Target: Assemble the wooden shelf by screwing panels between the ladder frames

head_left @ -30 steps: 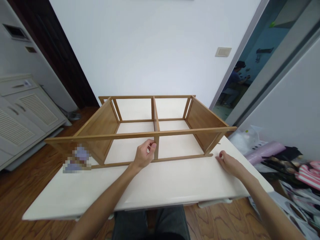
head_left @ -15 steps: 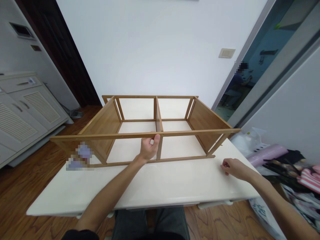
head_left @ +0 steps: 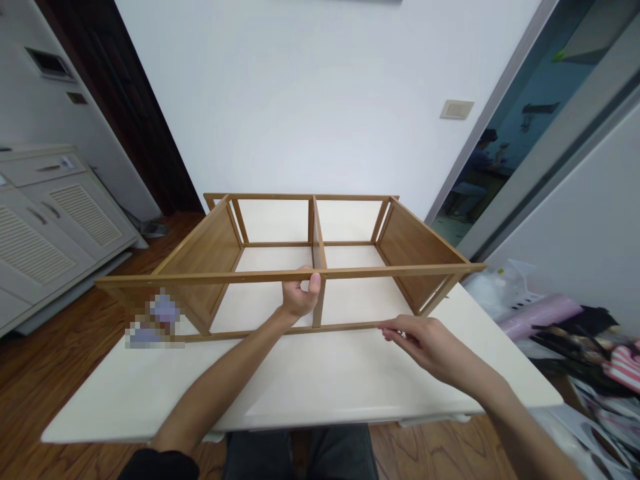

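A light-brown wooden shelf frame (head_left: pixel 400 271) lies on its side on the white table (head_left: pixel 300 393). It has a panel at each end and a divider in the middle. My left hand (head_left: pixel 300 293) is closed around its upper front rail, just left of the divider, with the thumb on the near side. Low at the front, my right hand (head_left: pixel 420 340) has its fingers pinched together against the lower front rail, right of the divider. Whatever lies between those fingertips, if anything, is too small to make out.
A blurred-out patch (head_left: pixel 157 320) covers something by the frame's left end. Bags and a pink roll (head_left: pixel 543 317) are piled right of the table. A white cabinet (head_left: pixel 55 227) stands left. The wall (head_left: pixel 320 100) rises behind, and a person (head_left: pixel 475 170) sits beyond the doorway.
My right hand has moved left and inward from the table's right side to the lower front rail. My left hand keeps its grip on the upper rail.
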Motion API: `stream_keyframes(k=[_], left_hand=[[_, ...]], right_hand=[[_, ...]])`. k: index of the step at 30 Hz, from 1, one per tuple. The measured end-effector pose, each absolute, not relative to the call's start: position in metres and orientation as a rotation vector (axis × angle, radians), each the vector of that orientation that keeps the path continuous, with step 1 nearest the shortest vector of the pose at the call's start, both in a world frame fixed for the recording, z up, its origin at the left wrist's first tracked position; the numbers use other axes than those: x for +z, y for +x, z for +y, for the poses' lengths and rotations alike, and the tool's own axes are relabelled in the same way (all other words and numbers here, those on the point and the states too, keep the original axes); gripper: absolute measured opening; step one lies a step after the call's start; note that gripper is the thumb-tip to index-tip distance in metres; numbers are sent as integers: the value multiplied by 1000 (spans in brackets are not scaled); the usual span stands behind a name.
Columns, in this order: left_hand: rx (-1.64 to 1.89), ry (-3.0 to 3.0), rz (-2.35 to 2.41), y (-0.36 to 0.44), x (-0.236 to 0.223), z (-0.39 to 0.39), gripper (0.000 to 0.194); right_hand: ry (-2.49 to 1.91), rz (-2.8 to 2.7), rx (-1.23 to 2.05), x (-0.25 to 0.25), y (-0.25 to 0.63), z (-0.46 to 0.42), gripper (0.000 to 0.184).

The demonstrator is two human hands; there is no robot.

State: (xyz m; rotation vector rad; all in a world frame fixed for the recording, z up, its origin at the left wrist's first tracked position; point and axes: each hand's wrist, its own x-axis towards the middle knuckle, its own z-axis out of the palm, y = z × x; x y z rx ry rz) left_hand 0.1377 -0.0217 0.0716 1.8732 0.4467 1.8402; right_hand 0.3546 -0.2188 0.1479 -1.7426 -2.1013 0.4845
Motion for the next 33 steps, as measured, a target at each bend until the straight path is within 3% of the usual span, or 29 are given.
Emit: stream_keyframes(k=[4, 8, 16, 25, 33], left_hand=[[1813, 1874, 367, 138, 71, -18, 35], [1769, 1904, 346, 135, 81, -18, 43], [1714, 1938, 321, 131, 93, -18, 39], [1772, 1925, 218, 132, 98, -20, 36], [1806, 1953, 153, 132, 99, -27, 31]], right_hand=[[-1512, -2119, 399, 171, 313, -198, 21], [-1251, -2157, 200, 185, 292, -170, 16], [-1039, -2161, -34, 184, 286, -142, 4], [-1092, -2135, -153, 174, 292, -145, 19], [-1097, -2204, -68, 175, 290, -148, 12]])
